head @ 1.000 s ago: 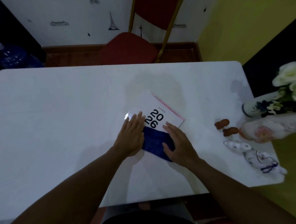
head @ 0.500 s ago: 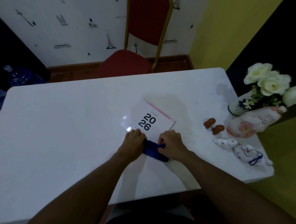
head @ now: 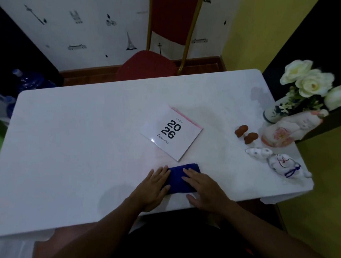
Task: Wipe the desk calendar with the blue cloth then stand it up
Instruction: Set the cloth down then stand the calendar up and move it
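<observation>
The white desk calendar [head: 174, 132], printed "2026", lies flat and turned at an angle in the middle of the white table [head: 76, 144]. Its pink spiral edge points to the far right. The blue cloth [head: 178, 178] is folded into a small pad, close to the table's front edge and a little apart from the calendar's near corner. My left hand [head: 152, 187] lies flat on the cloth's left end. My right hand [head: 206, 190] lies flat on its right end. The fingers of both hands are spread, and they hide much of the cloth.
Along the table's right edge stand two brown figurines [head: 245, 133], small white ceramic animals [head: 259, 153], a pink-flowered ceramic piece [head: 285, 130] and a vase of white flowers [head: 310, 82]. A red chair [head: 147, 64] stands behind the table. A blue water bottle [head: 31, 79] sits at the far left.
Both hands drew the cloth off the calendar toward the front edge, bunching it and then flattening it. The whole calendar cover now shows. The camera tilted up.
</observation>
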`<state>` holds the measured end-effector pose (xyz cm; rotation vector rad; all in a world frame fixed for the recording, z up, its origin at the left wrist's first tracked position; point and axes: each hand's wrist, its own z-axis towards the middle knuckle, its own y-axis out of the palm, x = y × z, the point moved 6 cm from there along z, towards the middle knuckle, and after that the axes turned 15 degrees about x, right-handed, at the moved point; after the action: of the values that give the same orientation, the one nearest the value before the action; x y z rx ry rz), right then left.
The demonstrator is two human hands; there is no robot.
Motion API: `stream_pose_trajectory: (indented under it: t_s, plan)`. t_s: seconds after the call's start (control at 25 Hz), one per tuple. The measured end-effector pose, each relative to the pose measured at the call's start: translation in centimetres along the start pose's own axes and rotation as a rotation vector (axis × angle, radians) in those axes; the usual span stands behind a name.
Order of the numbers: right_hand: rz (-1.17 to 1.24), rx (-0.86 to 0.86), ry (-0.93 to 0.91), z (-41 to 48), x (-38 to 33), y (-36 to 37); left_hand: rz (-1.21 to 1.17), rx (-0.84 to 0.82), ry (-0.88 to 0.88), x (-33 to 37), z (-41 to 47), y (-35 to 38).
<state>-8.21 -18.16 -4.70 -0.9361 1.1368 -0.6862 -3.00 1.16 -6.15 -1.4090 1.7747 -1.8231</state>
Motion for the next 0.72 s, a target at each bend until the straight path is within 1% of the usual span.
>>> stream_pose_trajectory:
  t_s: [0.12,0.28,0.36,0.44,0.52,0.6,0.72]
  plan:
    - [-0.114,-0.025,-0.007,-0.3,0.3,1.1,0.147,0.012,-0.044,-0.3,-0.2,1.4]
    - [-0.198,-0.036,-0.063,0.0,0.3,1.2,0.188,0.036,-0.054,-0.4,-0.1,1.5]
    - [-0.182,0.019,-0.076,0.3,0.0,0.5,0.171,0.032,-0.033,-0.3,0.0,1.2]
    - [-0.128,0.111,-0.05,1.6,-0.4,-0.5,0.116,0.064,-0.032,-0.3,0.5,0.1]
    - [-0.058,0.202,0.095,4.1,-0.3,-1.7,0.038,0.137,-0.063,-0.6,1.5,-1.7]
    - [-0.003,0.251,0.352,6.6,0.4,-2.7,-0.014,0.221,-0.111,-1.2,3.0,-3.8]
    - [0.123,0.229,0.726,9.4,2.1,-2.8,-0.045,0.322,-0.189,-2.5,6.1,-7.0]
